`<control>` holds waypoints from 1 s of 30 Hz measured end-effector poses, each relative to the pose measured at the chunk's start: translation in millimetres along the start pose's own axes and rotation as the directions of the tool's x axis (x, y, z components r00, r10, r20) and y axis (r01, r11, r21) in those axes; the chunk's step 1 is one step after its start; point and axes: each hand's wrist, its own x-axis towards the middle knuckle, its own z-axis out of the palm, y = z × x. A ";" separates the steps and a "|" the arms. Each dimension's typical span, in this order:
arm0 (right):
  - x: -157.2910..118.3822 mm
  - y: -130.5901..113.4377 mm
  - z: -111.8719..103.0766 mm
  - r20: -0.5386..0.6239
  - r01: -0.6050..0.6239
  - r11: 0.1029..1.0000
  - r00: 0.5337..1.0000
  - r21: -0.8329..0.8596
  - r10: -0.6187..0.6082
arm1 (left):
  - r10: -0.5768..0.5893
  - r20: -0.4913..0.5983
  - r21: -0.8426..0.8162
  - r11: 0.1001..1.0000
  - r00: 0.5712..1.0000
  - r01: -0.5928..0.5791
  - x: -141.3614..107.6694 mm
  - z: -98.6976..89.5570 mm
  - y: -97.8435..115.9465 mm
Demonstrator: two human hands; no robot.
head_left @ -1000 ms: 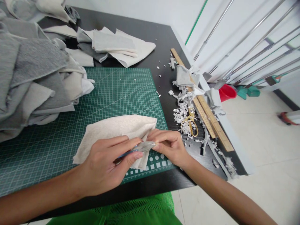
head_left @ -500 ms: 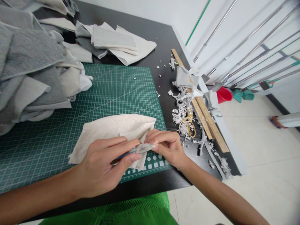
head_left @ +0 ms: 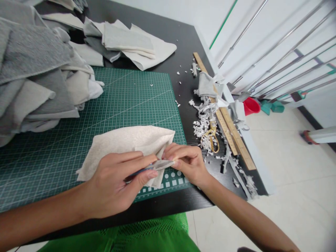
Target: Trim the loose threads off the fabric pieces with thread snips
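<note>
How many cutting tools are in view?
2: gold-handled scissors among the white scraps beside the cutting mat, and a blue-handled blade in the left hand. Others may hide under the fabric pile.

the left hand (head_left: 112, 185) holds a blue-handled blade (head_left: 160, 165) to beige fabric (head_left: 126, 147) pinched by the right hand (head_left: 189, 164).

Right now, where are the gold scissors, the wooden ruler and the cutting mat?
Gold scissors (head_left: 211, 133): head view, on the gold handle.
Wooden ruler (head_left: 245, 150): head view, near its lower end.
Cutting mat (head_left: 136, 101): head view, on bare green grid.
</note>
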 end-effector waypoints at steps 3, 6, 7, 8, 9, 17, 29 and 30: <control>0.2 -0.7 -0.1 0.013 0.007 1.000 1.000 0.006 -0.008 | -0.003 0.012 -0.011 1.000 1.000 0.003 0.1 -0.6 -0.1; 0.2 -1.0 -0.3 0.002 -0.011 1.000 1.000 -0.007 0.011 | -0.009 -0.004 -0.024 1.000 1.000 0.009 -0.5 -0.1 -0.8; 0.2 -1.0 -0.5 -0.002 -0.015 1.000 1.000 -0.012 0.015 | -0.015 -0.005 -0.027 1.000 1.000 0.015 -0.7 0.1 -1.0; 0.3 -1.1 -0.6 -0.002 -0.015 1.000 1.000 -0.016 0.015 | -0.020 -0.003 -0.029 0.999 1.000 0.020 -0.7 0.3 -1.2; 0.3 -1.1 -0.7 0.000 -0.014 1.000 1.000 -0.018 0.014 | -0.022 -0.003 -0.033 0.999 1.000 0.022 -0.7 0.4 -1.4; 0.4 -0.5 -0.4 0.002 0.003 1.000 1.000 -0.013 -0.003 | -0.041 0.015 -0.080 0.996 0.999 0.042 4.1 -3.1 -0.5; 0.0 -3.0 -1.1 0.002 -0.025 0.999 1.000 -0.044 0.025 | 0.010 0.000 -0.006 1.000 1.000 -0.010 9.8 -20.7 -7.8; 0.1 -2.8 -1.0 0.006 -0.019 0.999 1.000 -0.036 0.019 | 0.023 0.012 0.002 1.000 1.000 -0.023 9.4 -20.1 -7.2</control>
